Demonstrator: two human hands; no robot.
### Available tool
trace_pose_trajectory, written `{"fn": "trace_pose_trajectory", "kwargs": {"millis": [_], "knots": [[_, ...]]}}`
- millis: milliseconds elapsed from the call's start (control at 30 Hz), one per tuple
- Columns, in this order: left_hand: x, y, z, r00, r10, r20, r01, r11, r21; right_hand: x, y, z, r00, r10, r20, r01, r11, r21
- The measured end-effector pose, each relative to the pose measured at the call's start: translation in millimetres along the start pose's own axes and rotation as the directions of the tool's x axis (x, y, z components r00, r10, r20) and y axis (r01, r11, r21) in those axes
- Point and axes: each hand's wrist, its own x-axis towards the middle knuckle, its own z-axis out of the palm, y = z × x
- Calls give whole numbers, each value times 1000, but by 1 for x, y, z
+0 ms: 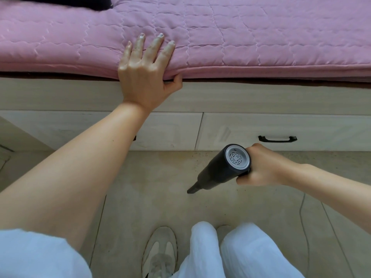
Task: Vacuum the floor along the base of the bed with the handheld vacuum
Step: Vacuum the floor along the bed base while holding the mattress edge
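Mid-sweep, judged from the pose: handheld vacuum held in right hand, fingers wrapped round the rear of the dark barrel, grey vented end cap turned up toward the camera. Nozzle angled down to the floor, tip at or just above the tile, contact not certain; positioned a little out from the base of the bed, below the seam between the two drawer fronts. Left hand braced on the front edge of the pink quilted mattress, fingers spread flat on top, thumb hooked under the edge, not clamped. Dark specks noted on the floor along the base at right, beneath the drawer handle. Next move, as judged: nozzle brought in tight against the base and drawn rightward along that speckled strip, tip kept low. Count: one vacuum, two hands, two drawer fronts, one handle in full view plus the end of a second behind the left forearm, one shoe clearly seen with part of another beside it, one thin cord lying on the floor at right.
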Motion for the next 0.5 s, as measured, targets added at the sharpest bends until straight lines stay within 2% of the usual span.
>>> {"fn": "trace_pose_trajectory", "kwargs": {"millis": [233,500], "knots": [[0,-1,0,1000,-2,9,2,1000,-2,9,1,7,996,47,-75,-45,999,21],[1,2,-3,999,-15,42,15,1000,-8,18,-9,6,998,38,-43,-38,999,8]]}}
